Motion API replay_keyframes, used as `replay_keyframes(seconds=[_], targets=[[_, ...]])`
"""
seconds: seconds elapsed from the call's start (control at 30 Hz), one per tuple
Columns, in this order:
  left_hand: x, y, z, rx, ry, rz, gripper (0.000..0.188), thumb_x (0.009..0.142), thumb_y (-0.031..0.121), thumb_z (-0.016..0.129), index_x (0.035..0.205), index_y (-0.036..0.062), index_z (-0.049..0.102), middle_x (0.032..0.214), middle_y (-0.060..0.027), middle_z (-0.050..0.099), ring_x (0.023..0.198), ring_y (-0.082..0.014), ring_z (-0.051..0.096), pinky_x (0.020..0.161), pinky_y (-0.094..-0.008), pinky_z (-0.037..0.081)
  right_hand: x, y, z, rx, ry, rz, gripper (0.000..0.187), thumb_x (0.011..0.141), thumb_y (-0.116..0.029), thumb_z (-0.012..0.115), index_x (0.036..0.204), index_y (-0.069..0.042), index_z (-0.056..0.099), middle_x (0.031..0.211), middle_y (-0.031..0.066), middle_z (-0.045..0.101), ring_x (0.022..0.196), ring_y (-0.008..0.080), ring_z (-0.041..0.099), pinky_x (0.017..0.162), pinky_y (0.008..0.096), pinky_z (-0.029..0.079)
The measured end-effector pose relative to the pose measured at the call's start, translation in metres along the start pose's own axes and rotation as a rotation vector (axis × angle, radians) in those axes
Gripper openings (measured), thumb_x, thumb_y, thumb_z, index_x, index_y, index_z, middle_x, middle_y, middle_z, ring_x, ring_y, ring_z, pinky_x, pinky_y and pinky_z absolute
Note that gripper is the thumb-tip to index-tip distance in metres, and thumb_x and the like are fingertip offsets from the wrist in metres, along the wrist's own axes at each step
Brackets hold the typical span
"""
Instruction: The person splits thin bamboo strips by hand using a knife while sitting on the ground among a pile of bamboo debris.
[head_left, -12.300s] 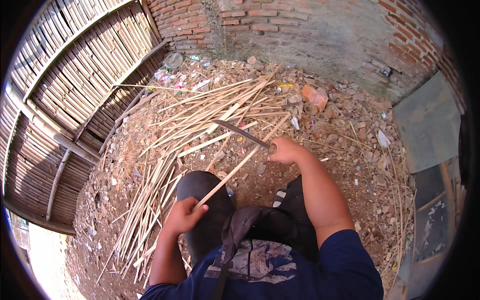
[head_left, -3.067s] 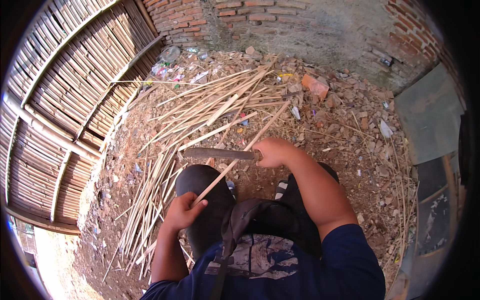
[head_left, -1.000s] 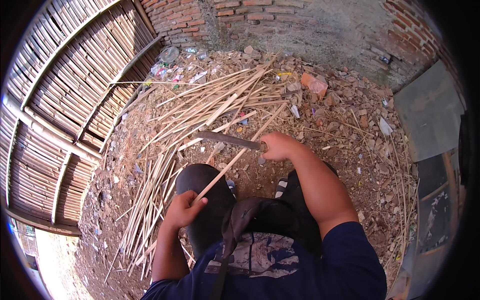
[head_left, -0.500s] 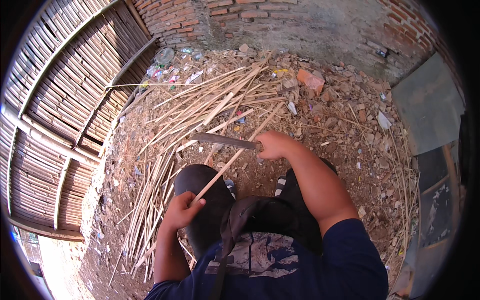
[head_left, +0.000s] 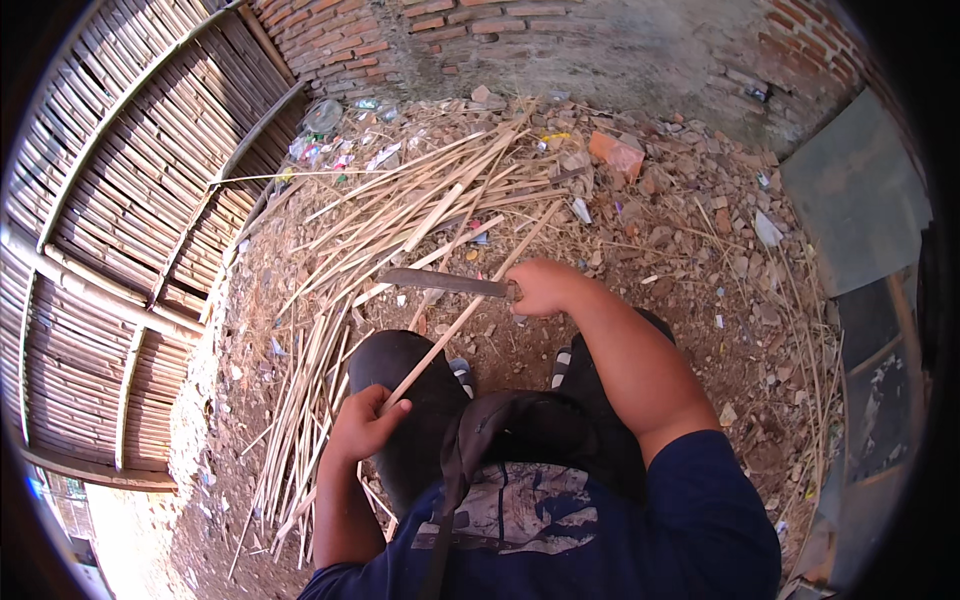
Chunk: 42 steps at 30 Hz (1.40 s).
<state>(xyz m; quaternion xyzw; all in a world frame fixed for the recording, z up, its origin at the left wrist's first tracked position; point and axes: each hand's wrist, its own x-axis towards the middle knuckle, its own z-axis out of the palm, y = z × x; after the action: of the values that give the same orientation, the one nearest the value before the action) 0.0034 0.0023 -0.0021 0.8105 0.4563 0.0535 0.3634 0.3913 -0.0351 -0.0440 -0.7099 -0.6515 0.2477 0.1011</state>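
Observation:
My left hand [head_left: 368, 422] is closed round the near end of a long, thin bamboo strip [head_left: 438, 346], just beside my left knee. The strip slants away from me to the upper right. In my right hand [head_left: 542, 288] is the handle of a machete, gripped in a fist. The machete's dark blade [head_left: 440, 281] points left and crosses the strip near that fist. Whether the edge bites into the strip, I cannot tell. Ahead lies a pile of split bamboo strips [head_left: 440, 205], and more strips [head_left: 300, 430] lie along my left side.
A bamboo slat wall [head_left: 130, 200] stands on the left and a brick wall [head_left: 600, 50] at the back. Grey panels [head_left: 855, 200] lean at the right. Rubble, a large orange brick piece [head_left: 617, 155] and plastic litter cover the ground.
The view has shifted slightly. Both hands keep their grips on the strip and the machete, and their positions are almost the same.

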Motion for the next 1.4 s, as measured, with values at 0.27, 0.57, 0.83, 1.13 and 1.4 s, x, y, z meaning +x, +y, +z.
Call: replay_keyframes(seconds=[0.27, 0.57, 0.83, 1.13, 1.4], targets=[[-0.003, 0.003, 0.002, 0.019, 0.013, 0.011, 0.036, 0.090, 0.034, 0.078, 0.084, 0.0008, 0.065, 0.063, -0.0028, 0.054, 0.062, -0.0119, 0.049, 0.057, -0.0332, 0.041, 0.003, 0.003, 0.003, 0.033, 0.022, -0.034, 0.044, 0.075, -0.028, 0.076, 0.113, -0.006, 0.071, 0.106, 0.0200, 0.072, 0.102, 0.0368, 0.070, 0.087, 0.0462, 0.057], [0.000, -0.004, 0.005, -0.021, 0.035, 0.014, 0.037, 0.090, 0.034, 0.078, 0.082, 0.0010, 0.065, 0.062, -0.0044, 0.056, 0.059, -0.0128, 0.050, 0.055, -0.0340, 0.042, 0.002, 0.003, 0.002, 0.003, 0.012, 0.000, 0.048, 0.075, -0.029, 0.077, 0.118, -0.009, 0.071, 0.109, 0.0172, 0.073, 0.104, 0.0359, 0.070, 0.089, 0.0458, 0.057], [-0.001, -0.016, 0.010, -0.084, 0.068, 0.017, 0.037, 0.092, 0.035, 0.077, 0.083, 0.0013, 0.065, 0.061, -0.0051, 0.057, 0.059, -0.0130, 0.051, 0.055, -0.0347, 0.042, -0.017, -0.008, -0.028, 0.117, 0.075, 0.015, 0.036, 0.075, -0.023, 0.072, 0.110, -0.010, 0.071, 0.100, 0.0176, 0.072, 0.096, 0.0368, 0.070, 0.082, 0.0479, 0.055], [-0.011, -0.004, 0.018, 0.051, 0.193, 0.051, 0.041, 0.090, 0.040, 0.076, 0.083, 0.0024, 0.064, 0.063, -0.0141, 0.061, 0.060, -0.0295, 0.061, 0.058, -0.0416, 0.047, -0.019, -0.021, -0.021, 0.014, 0.039, -0.120, 0.037, 0.074, -0.023, 0.070, 0.109, -0.009, 0.070, 0.088, 0.0164, 0.072, 0.086, 0.0351, 0.071, 0.076, 0.0470, 0.056], [-0.011, -0.005, 0.007, 0.019, 0.136, 0.077, 0.041, 0.089, 0.039, 0.078, 0.081, 0.0021, 0.063, 0.065, -0.0168, 0.061, 0.059, -0.0336, 0.062, 0.058, -0.0428, 0.047, -0.015, 0.009, -0.043, 0.248, 0.181, 0.161, 0.042, 0.074, -0.021, 0.071, 0.113, -0.007, 0.069, 0.085, 0.0181, 0.071, 0.083, 0.0325, 0.070, 0.075, 0.0440, 0.055]])
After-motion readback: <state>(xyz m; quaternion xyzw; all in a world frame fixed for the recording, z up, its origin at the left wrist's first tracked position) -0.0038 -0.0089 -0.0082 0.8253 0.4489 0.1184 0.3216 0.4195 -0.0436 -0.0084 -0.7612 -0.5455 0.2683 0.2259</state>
